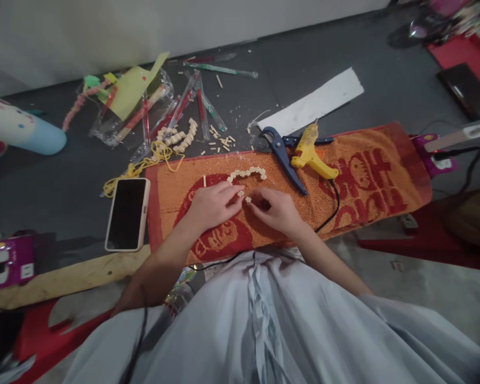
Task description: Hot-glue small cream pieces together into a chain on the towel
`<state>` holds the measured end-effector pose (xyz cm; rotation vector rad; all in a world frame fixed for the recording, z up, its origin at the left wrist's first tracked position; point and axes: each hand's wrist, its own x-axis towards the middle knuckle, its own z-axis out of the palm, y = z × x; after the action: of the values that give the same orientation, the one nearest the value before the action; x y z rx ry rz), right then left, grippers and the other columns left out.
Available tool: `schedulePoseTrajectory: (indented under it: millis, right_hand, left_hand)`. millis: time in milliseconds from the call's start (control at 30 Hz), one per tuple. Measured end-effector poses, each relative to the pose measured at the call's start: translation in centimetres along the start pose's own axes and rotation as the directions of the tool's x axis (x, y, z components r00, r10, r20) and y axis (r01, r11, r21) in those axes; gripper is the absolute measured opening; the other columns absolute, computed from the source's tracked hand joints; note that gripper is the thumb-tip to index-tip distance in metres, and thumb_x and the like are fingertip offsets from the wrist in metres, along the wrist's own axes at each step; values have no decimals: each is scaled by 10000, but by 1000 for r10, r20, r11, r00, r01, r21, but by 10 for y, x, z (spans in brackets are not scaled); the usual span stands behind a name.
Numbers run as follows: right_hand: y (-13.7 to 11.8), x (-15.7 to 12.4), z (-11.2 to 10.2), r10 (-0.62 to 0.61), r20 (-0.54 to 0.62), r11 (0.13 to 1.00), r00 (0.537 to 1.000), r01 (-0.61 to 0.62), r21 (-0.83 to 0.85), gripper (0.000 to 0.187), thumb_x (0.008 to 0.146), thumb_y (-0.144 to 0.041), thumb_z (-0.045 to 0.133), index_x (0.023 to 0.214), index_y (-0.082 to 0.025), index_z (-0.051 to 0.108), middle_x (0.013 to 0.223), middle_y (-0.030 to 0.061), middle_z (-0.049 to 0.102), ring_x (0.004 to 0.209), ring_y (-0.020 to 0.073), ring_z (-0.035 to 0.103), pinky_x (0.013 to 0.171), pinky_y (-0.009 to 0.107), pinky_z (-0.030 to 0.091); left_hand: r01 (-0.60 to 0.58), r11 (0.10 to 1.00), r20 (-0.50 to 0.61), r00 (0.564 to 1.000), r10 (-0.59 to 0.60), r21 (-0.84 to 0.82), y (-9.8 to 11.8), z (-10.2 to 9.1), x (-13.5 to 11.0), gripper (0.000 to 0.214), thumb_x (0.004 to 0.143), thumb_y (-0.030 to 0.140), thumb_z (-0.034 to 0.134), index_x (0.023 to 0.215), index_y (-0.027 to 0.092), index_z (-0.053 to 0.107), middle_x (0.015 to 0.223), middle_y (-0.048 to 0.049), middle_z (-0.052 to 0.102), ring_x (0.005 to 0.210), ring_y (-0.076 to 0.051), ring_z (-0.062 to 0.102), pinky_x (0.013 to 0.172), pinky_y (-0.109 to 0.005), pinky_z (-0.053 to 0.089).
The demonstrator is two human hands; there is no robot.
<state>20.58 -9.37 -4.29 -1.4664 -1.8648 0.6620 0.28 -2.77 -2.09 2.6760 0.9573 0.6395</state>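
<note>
Both hands are over an orange and red towel (176, 186). Between the fingertips of my left hand (216, 204) is a small cream flower-shaped piece (240, 193), pinched. My right hand (278, 212) pinches a second cream piece (248, 200) of similar shape, close to the first but apart from it. Just beyond the fingers, a wavy chain of cream pieces (248, 173) lies on the towel. One thin cream stick (204, 181) is beside my left hand. Right of the chain rest blue-handled cutters (286, 162) and a yellow glue gun (314, 154).
A white phone (144, 213) lies left of the towel. Behind are yellow string (134, 172), loose cream sticks (226, 143), plastic-wrapped red and green sticks (202, 104) and a white board strip (316, 101). The glue gun's black cord (336, 205) crosses the towel.
</note>
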Motion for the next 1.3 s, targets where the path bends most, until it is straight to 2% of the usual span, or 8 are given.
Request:
schedulePoseTrajectory:
  millis: [200, 333, 467, 600, 967, 1067, 1167, 1300]
  right_hand:
    - [-2, -6, -10, -39, 14, 995, 999, 40, -95, 253, 885, -289, 636, 1114, -183, 649, 965, 103, 744, 827, 236, 694, 711, 331, 536]
    - [-7, -8, -14, 3, -59, 992, 998, 5, 128, 215, 887, -310, 665, 1073, -204, 681, 931, 82, 744, 794, 211, 693, 716, 334, 562]
    - [-10, -7, -8, 204, -39, 868, 978, -162, 470, 281, 854, -470, 716, 1008, -235, 708, 912, 65, 762, 794, 216, 718, 718, 354, 596]
    - [-9, -5, -3, 272, -31, 798, 962, -207, 565, 386, 780, -572, 768, 961, -234, 723, 889, 64, 764, 788, 220, 721, 733, 366, 602]
    - [-19, 0, -9, 99, -200, 958, 975, -40, 284, 155, 852, -373, 700, 819, -233, 642, 751, 17, 686, 644, 152, 604, 586, 283, 494]
    - [-15, 0, -12, 86, -216, 985, 973, -50, 164, 55, 827, -286, 648, 818, -239, 620, 745, 17, 668, 641, 160, 596, 586, 288, 495]
    - [-5, 1, -16, 111, -239, 993, 965, -95, 77, 46, 781, -232, 629, 827, -239, 627, 760, 20, 678, 641, 169, 602, 614, 301, 504]
    - [6, 2, -20, 180, -246, 983, 952, -186, 2, 31, 788, -238, 642, 819, -234, 642, 776, 29, 686, 654, 179, 610, 638, 312, 498]
  left_hand:
    - [-11, 1000, 79, 997, 12, -14, 4, 7, -4, 321, 994, 345, 494, 1189, 198, 702, 956, -68, 781, 788, -173, 729, 658, -260, 501]
    - [-26, 1000, 100, 995, 24, 14, 7, 9, -3, 383, 1027, 373, 438, 1274, 196, 672, 949, -83, 784, 781, -174, 733, 618, -251, 476]
    - [-11, 1000, 154, 988, 9, 15, 9, 11, -3, 424, 1044, 384, 392, 1347, 202, 626, 943, -81, 779, 804, -164, 735, 638, -239, 476]
    - [-5, 998, 130, 991, 14, -69, 10, 12, -4, 431, 1051, 379, 373, 1350, 195, 623, 951, -77, 774, 838, -152, 729, 684, -228, 488]
    - [28, 921, 40, 999, -13, -390, 12, 15, -1, 410, 1043, 379, 404, 1280, 195, 684, 964, -63, 790, 816, -121, 725, 727, -201, 520]
    - [146, 929, 64, 989, -132, -341, 14, 10, 1, 386, 1014, 332, 440, 1272, 195, 691, 1030, -73, 793, 812, -145, 732, 732, -227, 528]
    - [299, 927, 90, 954, -286, -227, 17, 6, 4, 337, 949, 271, 508, 1197, 198, 725, 839, -41, 778, 678, -149, 688, 663, -243, 497]
    - [280, 953, 186, 949, -256, -117, 21, 5, 7, 291, 867, 271, 596, 1108, 185, 735, 751, -24, 707, 676, -172, 661, 646, -274, 475]
